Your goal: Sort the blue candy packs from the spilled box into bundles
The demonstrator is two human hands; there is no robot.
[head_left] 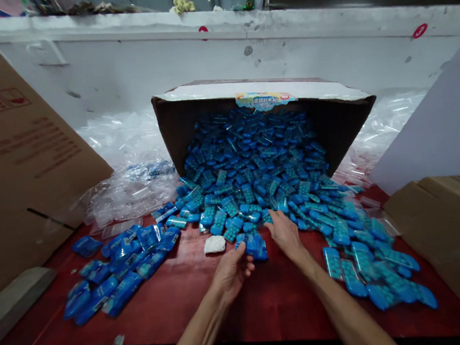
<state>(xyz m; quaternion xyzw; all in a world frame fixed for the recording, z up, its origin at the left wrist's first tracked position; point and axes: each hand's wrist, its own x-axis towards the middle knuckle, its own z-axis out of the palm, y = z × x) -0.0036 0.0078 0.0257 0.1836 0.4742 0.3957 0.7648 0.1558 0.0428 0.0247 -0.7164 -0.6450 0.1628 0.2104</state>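
Note:
My left hand (233,269) is closed on a blue printed packet (256,247), thumb on top, above the red tabletop. My right hand (282,233) reaches to the front edge of the heap of small blue cases (248,192), which have clear fronts and turquoise beads inside. Its fingers bend down at one case (266,216), and whether they grip it I cannot make out. The heap spills from a cardboard box (339,130) lying on its side. A crumpled white wad (214,244) rests left of the packet.
Several blue packets (121,265) lie in a pile at the left. Clear plastic bags (135,191) stand behind them. Cardboard boxes flank the red table (210,314), one tall at left (24,169), one low at right (440,229). A white wall (117,80) closes the back.

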